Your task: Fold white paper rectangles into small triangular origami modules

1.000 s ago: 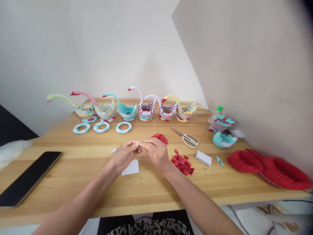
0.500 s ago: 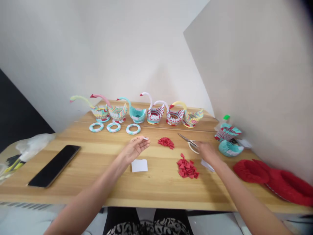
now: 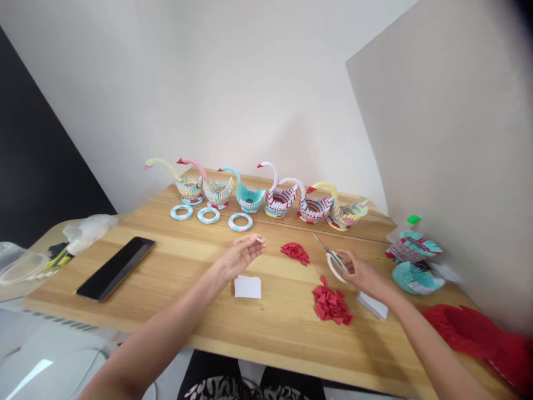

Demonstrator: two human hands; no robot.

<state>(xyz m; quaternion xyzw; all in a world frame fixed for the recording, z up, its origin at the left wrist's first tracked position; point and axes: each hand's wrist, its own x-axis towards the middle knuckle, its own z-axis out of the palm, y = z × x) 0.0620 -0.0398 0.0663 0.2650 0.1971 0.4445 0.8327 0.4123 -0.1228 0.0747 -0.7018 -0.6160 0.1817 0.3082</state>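
Note:
My left hand [image 3: 244,256] is over the middle of the table, pinching a small white piece of paper [image 3: 260,240] between thumb and fingertips, the other fingers loosely curled. Just below that hand lies a white sheet of paper [image 3: 247,287]. To the right, my right hand [image 3: 358,272] has its fingers closed around one handle of a pair of scissors [image 3: 334,265], whose blades point away and to the left. Folded red paper pieces sit in a smaller pile [image 3: 295,253] between my hands and a larger pile [image 3: 332,303] below the scissors. A white paper stack [image 3: 372,305] lies under my right wrist.
Several paper swan baskets [image 3: 251,199] line the back of the table, with three blue-and-white rings [image 3: 240,221] before them. A black phone [image 3: 116,269] lies left. At right are a red-and-turquoise paper bowl [image 3: 412,246], a turquoise one [image 3: 417,278] and a red cloth item [image 3: 470,336].
The view has swung a little, shifting the table contents right and down. My right hand's fingers show more clearly at the scissors' handle. My left hand keeps its pinch on the small paper.

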